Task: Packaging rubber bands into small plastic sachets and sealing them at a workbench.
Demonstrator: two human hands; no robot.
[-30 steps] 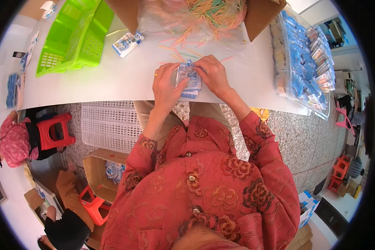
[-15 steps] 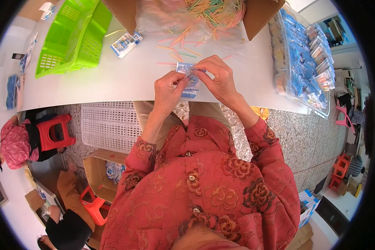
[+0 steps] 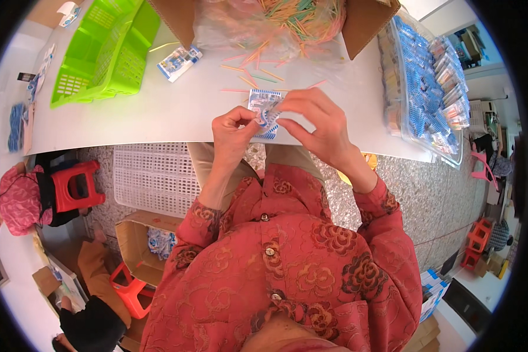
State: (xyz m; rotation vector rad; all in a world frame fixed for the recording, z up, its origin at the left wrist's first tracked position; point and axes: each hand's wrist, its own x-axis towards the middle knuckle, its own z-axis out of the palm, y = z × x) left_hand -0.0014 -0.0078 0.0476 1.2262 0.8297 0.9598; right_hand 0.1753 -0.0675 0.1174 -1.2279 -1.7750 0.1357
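Packet (image 3: pixel 267 119), blue and white, is being held up just inside the near edge of the tabletop (image 3: pixel 176 120), around the middle of that edge. The left hand (image 3: pixel 231 130) is pinching its left side between thumb and forefinger, the other fingers curling in. The right hand (image 3: pixel 320 126) is hovering at its right side, thumb and forefinger spreading apart; whether a fingertip is touching the packet, I cannot tell. Flat wrapping (image 3: pixel 264 95) is lying beneath, on the tabletop, its upper end showing beyond the hands.

Farther off, loose straws (image 3: pixel 264 77) are lying scattered toward the far edge, before a carton (image 3: pixel 369 26). Between its flaps, a clear bag (image 3: pixel 229 29) is spilling a heap of straws (image 3: pixel 299 20). Another packet (image 3: pixel 179 63) is lying to the left of the carton. A green basket (image 3: pixel 120 73) is standing near the far left corner. Along the right edge, a clear tub (image 3: pixel 406 126) is holding rows of filled packets (image 3: pixel 425 88).
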